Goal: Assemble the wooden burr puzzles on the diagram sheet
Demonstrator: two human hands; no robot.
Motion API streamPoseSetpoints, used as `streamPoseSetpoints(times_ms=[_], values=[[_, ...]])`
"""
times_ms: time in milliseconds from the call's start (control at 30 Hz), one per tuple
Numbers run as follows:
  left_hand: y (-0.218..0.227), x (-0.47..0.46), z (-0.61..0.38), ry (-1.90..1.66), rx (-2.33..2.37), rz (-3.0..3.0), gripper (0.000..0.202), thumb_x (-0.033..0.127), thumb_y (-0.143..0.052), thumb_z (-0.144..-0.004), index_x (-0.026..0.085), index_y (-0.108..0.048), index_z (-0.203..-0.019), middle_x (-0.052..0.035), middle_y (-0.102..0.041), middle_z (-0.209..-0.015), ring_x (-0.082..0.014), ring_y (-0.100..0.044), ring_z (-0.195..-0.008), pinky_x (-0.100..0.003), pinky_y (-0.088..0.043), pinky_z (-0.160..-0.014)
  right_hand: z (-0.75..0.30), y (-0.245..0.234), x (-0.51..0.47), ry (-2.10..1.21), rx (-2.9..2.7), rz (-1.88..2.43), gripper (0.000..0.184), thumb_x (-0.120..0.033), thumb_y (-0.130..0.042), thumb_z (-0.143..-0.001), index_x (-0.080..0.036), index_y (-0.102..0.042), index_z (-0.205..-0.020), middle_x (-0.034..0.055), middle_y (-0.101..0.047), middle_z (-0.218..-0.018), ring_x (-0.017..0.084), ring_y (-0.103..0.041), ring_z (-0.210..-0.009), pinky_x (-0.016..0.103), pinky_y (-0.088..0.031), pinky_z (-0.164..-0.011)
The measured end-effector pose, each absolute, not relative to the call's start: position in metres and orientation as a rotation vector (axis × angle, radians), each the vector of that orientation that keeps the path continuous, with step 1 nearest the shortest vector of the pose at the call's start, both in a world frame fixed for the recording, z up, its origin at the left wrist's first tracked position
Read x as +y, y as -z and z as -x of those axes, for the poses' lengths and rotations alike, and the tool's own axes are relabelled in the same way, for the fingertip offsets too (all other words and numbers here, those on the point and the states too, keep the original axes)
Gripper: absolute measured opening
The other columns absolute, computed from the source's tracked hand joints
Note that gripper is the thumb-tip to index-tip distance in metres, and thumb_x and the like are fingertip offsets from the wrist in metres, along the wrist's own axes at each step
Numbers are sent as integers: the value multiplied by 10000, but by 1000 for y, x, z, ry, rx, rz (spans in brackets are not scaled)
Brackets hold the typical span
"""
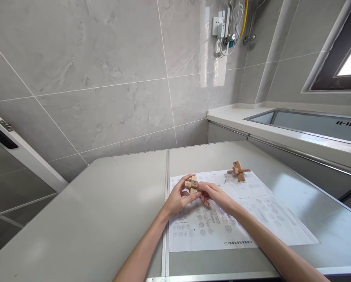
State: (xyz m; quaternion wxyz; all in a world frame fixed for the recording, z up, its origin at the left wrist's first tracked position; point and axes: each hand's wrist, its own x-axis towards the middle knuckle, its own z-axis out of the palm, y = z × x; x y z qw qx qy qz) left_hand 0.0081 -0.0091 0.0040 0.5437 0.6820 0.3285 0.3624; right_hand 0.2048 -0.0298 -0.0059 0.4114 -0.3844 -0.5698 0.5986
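Observation:
Between my two hands is a small wooden interlocking puzzle [194, 183], made of light and darker pieces, with a dark mark like a "Z" on one end. My left hand [179, 196] curls its fingers and thumb around the left side of it. From the right, my right hand [213, 192] pinches the puzzle's edge, its lower fingers bent underneath. Both hands are just above a printed paper sheet [219, 219]. Another wooden puzzle [238, 171], brown and cross-shaped with a mark on its upper end, rests at the sheet's far edge.
The grey folding table [119, 211] has a seam running front to back. Behind it stands a tiled wall [111, 51] with a socket [217, 26] and cables. A counter with a sink [307, 123] lies to the right, and a white-framed door [25, 145] to the left.

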Motion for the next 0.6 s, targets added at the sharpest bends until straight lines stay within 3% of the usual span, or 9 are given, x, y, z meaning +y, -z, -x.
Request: streamPoseSetpoints(times_ms=[167, 300, 433, 600], values=[[-4, -9, -10, -872, 838, -1611, 652, 428, -786, -875, 306, -534, -1465, -89, -668, -1244, -236, -621, -1126, -312, -506, -820, -206, 11, -27, -1595, -1318, 952, 471, -614, -532, -981, -196, -584, -770, -12, -543, -668, 133, -483, -563, 282, -414, -557], [5, -4, -12, -939, 1021, -1520, 565, 510, -730, -902, 277, -562, -1389, -101, -610, -1328, -176, -631, -967, -286, -515, -729, -211, 20, -18, -1657, -1047, 966, 422, -583, -612, -941, -198, -585, -770, -7, -552, -713, 116, -456, -565, 256, -393, -530], [12, 0, -11, -945, 1186, -1440, 462, 503, -706, -910, 236, -591, -1269, -88, -626, -1238, -125, -617, -819, -257, -501, -665, -218, 26, -8, -1649, -665, 955, 307, -479, -696, -885, -206, -578, -809, -26, -527, -716, 93, -398, -528, 226, -356, -473], [10, -3, -11, -907, 1204, -1465, 417, 471, -727, -888, 225, -626, -1210, -83, -644, -1207, -111, -619, -771, -249, -495, -651, -229, 32, 0, -1577, -457, 917, 228, -368, -684, -856, -211, -537, -781, -45, -452, -675, 81, -356, -496, 215, -329, -427]])
